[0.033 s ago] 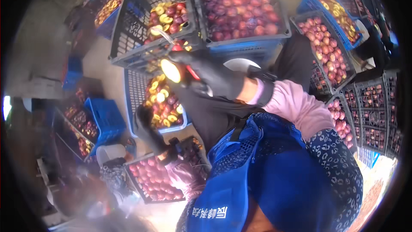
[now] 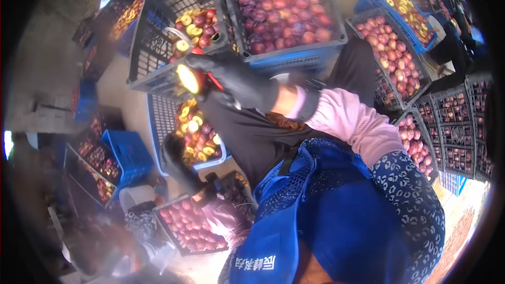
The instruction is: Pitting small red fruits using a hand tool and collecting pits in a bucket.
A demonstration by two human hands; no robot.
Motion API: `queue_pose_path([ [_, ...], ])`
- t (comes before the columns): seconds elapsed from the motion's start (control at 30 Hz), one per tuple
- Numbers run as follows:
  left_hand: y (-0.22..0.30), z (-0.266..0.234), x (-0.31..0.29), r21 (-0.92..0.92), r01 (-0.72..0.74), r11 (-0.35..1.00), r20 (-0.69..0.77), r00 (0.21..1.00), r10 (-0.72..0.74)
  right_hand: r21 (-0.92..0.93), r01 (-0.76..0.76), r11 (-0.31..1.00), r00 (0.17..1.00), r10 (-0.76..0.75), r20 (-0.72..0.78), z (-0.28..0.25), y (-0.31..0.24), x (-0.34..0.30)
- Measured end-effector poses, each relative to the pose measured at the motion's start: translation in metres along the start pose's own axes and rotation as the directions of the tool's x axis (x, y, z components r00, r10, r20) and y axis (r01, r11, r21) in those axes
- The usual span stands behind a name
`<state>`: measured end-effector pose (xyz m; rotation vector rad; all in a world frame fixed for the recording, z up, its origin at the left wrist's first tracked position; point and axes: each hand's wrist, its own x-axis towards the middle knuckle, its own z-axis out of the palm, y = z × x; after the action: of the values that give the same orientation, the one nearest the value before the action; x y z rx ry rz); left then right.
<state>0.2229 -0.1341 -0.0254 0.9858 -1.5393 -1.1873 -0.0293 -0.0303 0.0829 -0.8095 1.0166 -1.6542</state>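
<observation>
My right hand, in a black glove, is closed around a red-handled tool with a curved metal end. A cut plum half, its bright yellow flesh showing, is right at the fingers; whether they hold it too is unclear. Behind it, the tool's curved end reaches over the rim of a black crate that holds cut and whole plums. My left hand, also gloved in black, is at the side of a blue crate of halved plums. Its fingers are too dark to read.
A large crate of whole plums stands ahead, on a blue crate. More plum crates line the right side, with black stacked crates nearer. A plum crate sits by my left forearm. A blue crate stands farther left.
The view has shifted slightly, and my right hand, with the tool and the cut plum half, now appears a little farther left. My left hand stays near the blue crate's side.
</observation>
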Motion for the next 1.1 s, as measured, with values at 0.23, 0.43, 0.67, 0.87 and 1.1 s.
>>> queue_pose_path([
  [0.23, 0.073, 0.095, -0.002, 0.159, -0.382, 0.91, 0.346, 0.885, 0.311, -0.213, 0.375, 0.902, 0.846, -0.427, -0.32, -0.069, 0.033, 0.036],
  [0.43, 0.096, 0.218, 0.042, -0.18, -0.109, 0.978, 0.532, 0.825, 0.19, -0.249, 0.137, 0.959, 0.77, -0.261, -0.582, -0.105, 0.049, -0.095],
  [0.67, 0.009, 0.413, 0.139, 0.41, -0.695, 0.59, 0.618, 0.688, 0.381, -0.116, 0.006, 0.993, 0.687, -0.088, -0.722, -0.123, 0.029, -0.17],
  [0.87, -0.055, 0.436, 0.185, 0.458, -0.855, 0.245, 0.824, 0.511, 0.243, 0.0, -0.097, 0.995, 0.686, 0.067, -0.724, -0.122, 0.017, -0.2],
  [1.1, -0.034, 0.445, 0.168, 0.51, -0.75, 0.42, 0.753, 0.626, 0.203, -0.054, -0.096, 0.994, 0.645, 0.02, -0.764, -0.134, 0.018, -0.194],
])
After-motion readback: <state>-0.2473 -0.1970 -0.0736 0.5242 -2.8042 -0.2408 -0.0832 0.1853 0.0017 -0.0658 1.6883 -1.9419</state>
